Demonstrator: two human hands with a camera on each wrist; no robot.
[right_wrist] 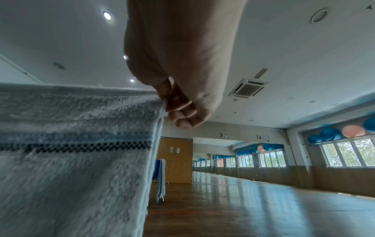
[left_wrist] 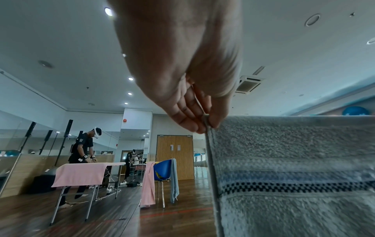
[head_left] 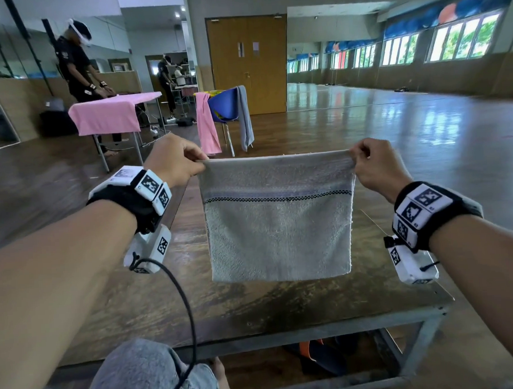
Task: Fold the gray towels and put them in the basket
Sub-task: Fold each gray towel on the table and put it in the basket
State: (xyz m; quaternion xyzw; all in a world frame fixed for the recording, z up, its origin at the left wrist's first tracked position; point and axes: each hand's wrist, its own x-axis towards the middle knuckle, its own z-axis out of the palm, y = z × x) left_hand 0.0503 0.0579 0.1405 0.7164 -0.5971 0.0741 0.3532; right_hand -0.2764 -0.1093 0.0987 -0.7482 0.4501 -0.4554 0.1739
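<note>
A gray towel (head_left: pixel 278 222) with a blue band and a black checkered stripe hangs in the air above the wooden table (head_left: pixel 254 306), folded over so it looks doubled. My left hand (head_left: pixel 174 161) pinches its top left corner and my right hand (head_left: pixel 377 165) pinches its top right corner, keeping the top edge taut. The left wrist view shows the left hand (left_wrist: pixel 202 121) with thumb and fingers nipping the corner of the towel (left_wrist: pixel 294 160). In the right wrist view the right hand (right_wrist: pixel 172 102) pinches the towel (right_wrist: pixel 77 136) the same way. No basket is in view.
A blue chair (head_left: pixel 225 106) stands beyond the table with a pink towel (head_left: pixel 206 123) and another gray towel (head_left: pixel 244 118) draped on it. At the far left is a table under a pink cloth (head_left: pixel 108 115) with a person (head_left: pixel 76 67) bending over it. Wooden double doors (head_left: pixel 248 62) lie behind.
</note>
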